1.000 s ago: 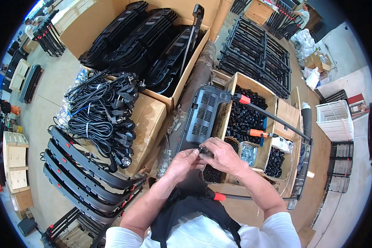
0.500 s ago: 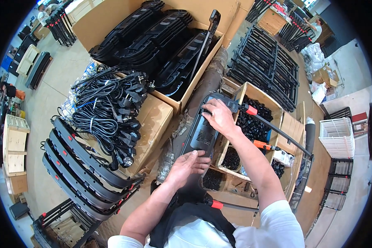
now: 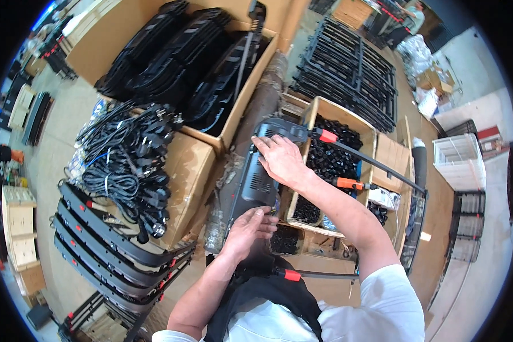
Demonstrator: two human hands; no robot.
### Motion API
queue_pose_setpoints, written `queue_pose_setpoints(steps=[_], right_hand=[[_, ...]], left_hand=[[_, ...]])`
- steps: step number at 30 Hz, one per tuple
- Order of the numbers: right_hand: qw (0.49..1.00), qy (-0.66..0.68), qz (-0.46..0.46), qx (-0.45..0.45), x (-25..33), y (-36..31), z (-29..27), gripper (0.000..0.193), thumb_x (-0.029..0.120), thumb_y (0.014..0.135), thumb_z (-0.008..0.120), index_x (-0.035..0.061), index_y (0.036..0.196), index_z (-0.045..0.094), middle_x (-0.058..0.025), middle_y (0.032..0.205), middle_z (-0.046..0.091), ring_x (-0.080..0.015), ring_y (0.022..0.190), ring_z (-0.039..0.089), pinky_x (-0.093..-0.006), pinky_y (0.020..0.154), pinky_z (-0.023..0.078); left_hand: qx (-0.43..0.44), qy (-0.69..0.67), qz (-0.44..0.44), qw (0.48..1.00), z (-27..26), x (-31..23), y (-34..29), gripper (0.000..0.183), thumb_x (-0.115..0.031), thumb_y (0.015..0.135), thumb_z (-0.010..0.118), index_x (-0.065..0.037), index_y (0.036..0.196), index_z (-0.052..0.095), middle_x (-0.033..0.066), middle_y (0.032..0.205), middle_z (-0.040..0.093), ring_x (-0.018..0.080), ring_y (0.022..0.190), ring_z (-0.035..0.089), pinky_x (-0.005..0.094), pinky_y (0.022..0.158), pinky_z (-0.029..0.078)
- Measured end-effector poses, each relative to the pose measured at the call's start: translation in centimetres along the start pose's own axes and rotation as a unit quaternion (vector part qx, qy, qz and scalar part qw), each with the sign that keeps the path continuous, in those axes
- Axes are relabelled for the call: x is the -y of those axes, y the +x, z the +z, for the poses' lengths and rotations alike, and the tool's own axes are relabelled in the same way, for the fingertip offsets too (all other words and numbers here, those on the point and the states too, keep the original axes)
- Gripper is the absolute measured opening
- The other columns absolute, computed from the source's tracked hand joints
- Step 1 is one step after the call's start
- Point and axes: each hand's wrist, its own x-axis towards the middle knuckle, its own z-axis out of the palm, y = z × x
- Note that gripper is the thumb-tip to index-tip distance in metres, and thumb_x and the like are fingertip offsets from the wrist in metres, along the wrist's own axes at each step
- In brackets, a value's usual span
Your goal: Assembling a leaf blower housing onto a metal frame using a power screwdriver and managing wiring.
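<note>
A long dark grey plastic housing (image 3: 255,185) with vent slots lies slantwise in front of me on a thick wrapped roller. Across its upper part rests my right hand (image 3: 282,161), fingers stretched over the surface toward the left edge. My left hand (image 3: 249,232) is at the near end of the housing, its fingers extended and pointing right; the palm side is partly hidden. From the far end a black tube with a red collar (image 3: 328,136) runs right to a frame. Another red collar (image 3: 292,275) sits on a tube close to my body.
A wooden box (image 3: 318,114) of small black parts stands to the right, with an orange-bodied power tool (image 3: 349,183) on it. Bundled black cables (image 3: 122,176) lie on a carton at left, above stacked curved housings (image 3: 111,251). A big carton (image 3: 225,128) holds black panels.
My right hand has slid toward the left edge of the housing, its fingers straighter. My left hand stays by the near end. The whole view has shifted, with surroundings moving left and up.
</note>
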Motion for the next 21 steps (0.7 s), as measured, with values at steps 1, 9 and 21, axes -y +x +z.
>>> queue_pose_setpoints(steps=[1,9,21], right_hand=[[0.998,0.03,0.009,-0.047,-0.2,-0.9,-0.6,0.033,0.012,0.093,0.068,0.0044,0.124,0.069,-0.0099,0.114,0.074,-0.0305,0.101,0.068,-0.0433,0.092,0.056],[0.951,0.154,0.158,0.216,-6.2,-21.9,2.9,0.017,0.015,0.093,0.067,0.0071,0.105,0.077,-0.016,0.098,0.072,-0.0377,0.097,0.072,-0.0502,0.083,0.06],[0.949,0.118,0.088,0.279,-5.9,-23.2,9.4,0.03,0.022,0.105,0.054,0.0071,0.125,0.07,-0.0249,0.113,0.069,-0.0385,0.099,0.074,-0.0466,0.081,0.06]], left_hand=[[-0.004,0.008,0.002,1.0,0.2,0.3,0.2,0.048,-0.036,0.113,0.053,0.001,0.144,0.055,0.0145,0.12,0.073,0.0197,0.1,0.072,0.0336,0.085,0.06],[-0.025,0.03,-0.008,0.999,3.4,2.7,2.5,0.039,-0.03,0.114,0.05,-0.001,0.139,0.058,0.0097,0.113,0.071,0.0168,0.096,0.07,0.0309,0.083,0.058],[-0.076,0.053,-0.021,0.995,8.2,6.1,5.1,0.037,-0.03,0.114,0.051,0.001,0.133,0.06,0.0094,0.111,0.069,0.0177,0.095,0.069,0.0325,0.085,0.059]])
